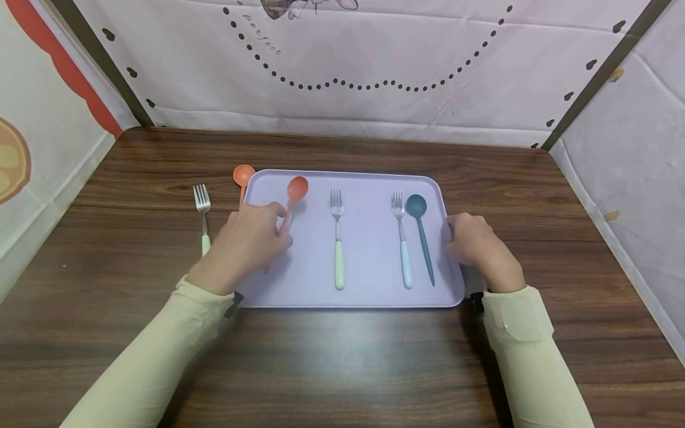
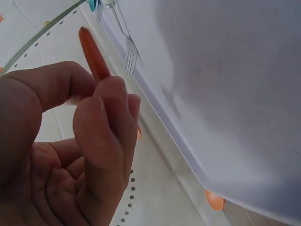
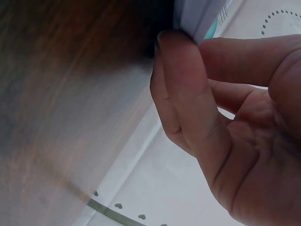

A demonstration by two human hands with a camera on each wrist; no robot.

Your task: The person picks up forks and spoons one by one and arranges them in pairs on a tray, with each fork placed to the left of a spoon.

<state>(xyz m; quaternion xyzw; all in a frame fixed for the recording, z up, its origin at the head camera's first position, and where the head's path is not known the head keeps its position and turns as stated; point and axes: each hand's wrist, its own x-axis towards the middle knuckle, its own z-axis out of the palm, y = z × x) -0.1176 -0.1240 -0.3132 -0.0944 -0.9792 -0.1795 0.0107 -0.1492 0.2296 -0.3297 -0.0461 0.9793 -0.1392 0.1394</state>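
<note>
Above the left part of a lilac tray (image 1: 369,249), my left hand (image 1: 241,246) pinches a coral-orange spoon (image 1: 297,189) by its handle, the bowl pointing away from me. The handle's end (image 2: 94,54) sticks out past the fingers in the left wrist view. My right hand (image 1: 481,246) grips the tray's right rim between thumb and fingers, as the right wrist view shows. On the tray lie a green-handled fork (image 1: 339,261) at the middle, a light-blue-handled fork (image 1: 405,264), and a dark teal spoon (image 1: 416,205) to its right.
Left of the tray, a second orange spoon (image 1: 243,175) lies at its far left corner, its handle partly hidden by my hand. A fork with a pale green handle (image 1: 202,199) lies further left on the dark wooden table (image 1: 342,368). Printed cloth (image 1: 369,113) hangs behind the table.
</note>
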